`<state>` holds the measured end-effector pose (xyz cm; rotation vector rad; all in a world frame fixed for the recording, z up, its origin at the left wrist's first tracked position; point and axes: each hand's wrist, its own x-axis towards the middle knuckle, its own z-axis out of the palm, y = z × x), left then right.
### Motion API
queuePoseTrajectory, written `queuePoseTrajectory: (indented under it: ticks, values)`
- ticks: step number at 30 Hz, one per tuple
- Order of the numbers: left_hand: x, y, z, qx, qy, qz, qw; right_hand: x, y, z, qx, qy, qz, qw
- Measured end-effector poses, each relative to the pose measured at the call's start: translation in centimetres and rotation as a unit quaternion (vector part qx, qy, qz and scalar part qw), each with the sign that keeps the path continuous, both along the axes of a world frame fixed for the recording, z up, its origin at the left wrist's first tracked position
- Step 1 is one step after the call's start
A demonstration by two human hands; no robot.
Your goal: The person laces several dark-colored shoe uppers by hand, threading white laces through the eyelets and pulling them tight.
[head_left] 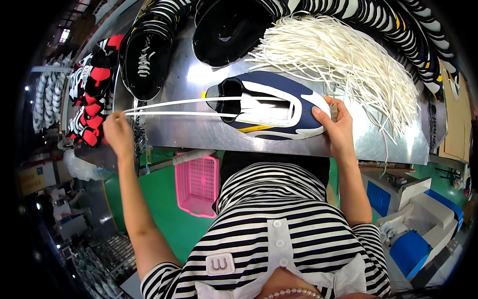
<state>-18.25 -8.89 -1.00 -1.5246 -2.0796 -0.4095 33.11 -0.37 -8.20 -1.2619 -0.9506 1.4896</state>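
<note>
A navy and white shoe upper [303, 94] with yellow accents lies sideways on the metal table, its toe to the right. My right hand [340, 125] grips the toe end, thumb on top. At far left, beyond the heel, my left hand [118, 133] is closed on the ends of a white shoelace [181, 102]. Two strands of it stretch taut from that hand across the heel opening to the front of the lacing gap. My left fingers are slightly blurred.
A heap of loose white laces [343, 60] covers the table's right side. Stacked shoe uppers [154, 47] line the back. Red, black and white uppers [97, 94] sit at the far left. Below the table edge [294, 145] stand a pink basket [197, 184] and a grey-blue machine [423, 229].
</note>
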Motion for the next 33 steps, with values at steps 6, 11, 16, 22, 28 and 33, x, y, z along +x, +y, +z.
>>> queuePoseTrajectory:
  ticks: [6, 11, 16, 22, 28, 33]
  values:
    - [24.8, 4.0, 7.4, -0.135, -0.468, -0.537, 0.689, 1.2, 1.0, 0.8, 0.058, -0.389, 0.077, 0.916]
    - [27.7, 7.7, 4.5, -0.084, -0.428, -0.492, 0.754, 3.3, 1.0, 1.8, 0.134, -0.356, -0.081, 0.921]
    - [30.1, 9.0, 1.2, -0.076, -0.337, -0.473, 0.810, -0.7, -0.1, 4.4, 0.209, -0.106, 0.144, 0.961]
    - [28.7, 8.0, 0.4, -0.143, -0.341, -0.379, 0.848, -2.5, 0.9, 2.9, -0.012, 0.048, 0.101, 0.994]
    - [26.9, 10.9, -1.7, -0.462, -0.765, -0.064, 0.444, -4.1, 1.0, 2.2, 0.048, -0.132, 0.075, 0.987]
    - [29.6, 10.2, -2.3, -0.389, -0.750, -0.059, 0.531, -4.0, 1.0, 1.5, 0.092, -0.223, 0.092, 0.966]
